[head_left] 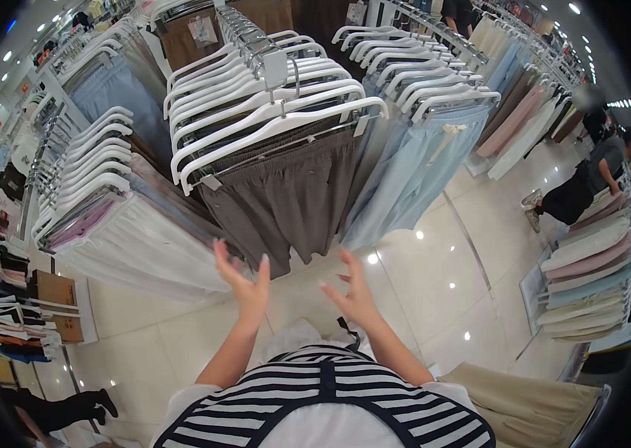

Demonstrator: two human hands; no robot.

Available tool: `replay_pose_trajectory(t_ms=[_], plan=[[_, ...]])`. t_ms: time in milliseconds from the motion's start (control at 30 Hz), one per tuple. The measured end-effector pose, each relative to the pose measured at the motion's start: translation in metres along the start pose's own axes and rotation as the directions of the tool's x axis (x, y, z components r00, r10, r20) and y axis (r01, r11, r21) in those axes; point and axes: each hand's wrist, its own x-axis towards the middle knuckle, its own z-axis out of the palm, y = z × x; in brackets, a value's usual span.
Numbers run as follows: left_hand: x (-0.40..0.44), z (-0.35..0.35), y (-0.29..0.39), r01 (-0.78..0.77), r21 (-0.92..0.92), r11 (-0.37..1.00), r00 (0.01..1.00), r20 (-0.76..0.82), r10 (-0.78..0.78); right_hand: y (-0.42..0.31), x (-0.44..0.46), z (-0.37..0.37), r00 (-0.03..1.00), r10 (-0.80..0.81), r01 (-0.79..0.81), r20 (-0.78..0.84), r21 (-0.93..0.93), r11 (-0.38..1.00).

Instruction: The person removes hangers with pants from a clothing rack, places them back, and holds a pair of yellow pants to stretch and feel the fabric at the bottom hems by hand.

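My left hand (245,282) is raised just below the hem of dark brown pants (286,194), its fingers spread. The pants hang by clips from the front white hanger (286,127) of a full rail. To the right, my right hand (353,293) is held up with thumb and fingers apart, nearest the brown pants and the light blue pants (435,175). Neither hand holds anything. White pants (144,246) hang to the left of my left hand. Whether my left fingertips touch any cloth, I cannot tell.
A metal rail (244,33) carries several white hangers. Beige pants (532,403) hang close at my lower right. A rack of folded-over clothes (588,261) stands right, beside a person in dark clothes (577,190). Another person's legs (69,409) show lower left. The tile floor (435,299) is glossy.
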Motion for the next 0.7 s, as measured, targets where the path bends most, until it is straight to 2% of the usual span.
replay_pose_trajectory(t_ms=[133,200,233,300,333,400,533,700], plan=[[0.028,0.002,-0.026,0.03,0.069,0.997,0.993,-0.116,-0.022,0.019,0.019,-0.026,0.994,0.087,-0.085,-0.061,0.039,0.996],[0.038,0.006,-0.027,0.146,-0.078,0.986,0.985,-0.077,-0.152,0.029,0.03,-0.037,0.987,0.144,-0.137,-0.071,0.092,0.986],[0.041,0.008,-0.033,0.154,-0.068,0.986,0.984,-0.085,-0.159,0.032,0.037,-0.039,0.987,0.148,-0.142,-0.057,0.094,0.985],[0.042,0.012,-0.047,0.274,-0.232,0.933,0.962,0.081,-0.262,0.036,0.051,-0.045,0.992,0.119,-0.113,-0.049,0.118,0.987],[0.041,0.014,-0.047,0.283,-0.22,0.934,0.959,0.063,-0.276,0.038,0.059,-0.047,0.992,0.123,-0.119,-0.025,0.122,0.985],[0.043,0.018,-0.044,0.391,-0.218,0.894,0.919,0.151,-0.365,0.038,0.08,-0.049,0.997,0.072,-0.076,0.035,0.139,0.987],[0.039,0.03,-0.034,0.375,-0.233,0.897,0.924,0.014,-0.383,0.021,0.123,-0.062,0.993,-0.026,0.007,0.111,0.164,0.986],[0.03,0.045,-0.025,0.405,-0.276,0.871,0.901,-0.039,-0.431,-0.002,0.163,-0.067,0.902,-0.127,-0.027,0.413,0.347,0.937]])
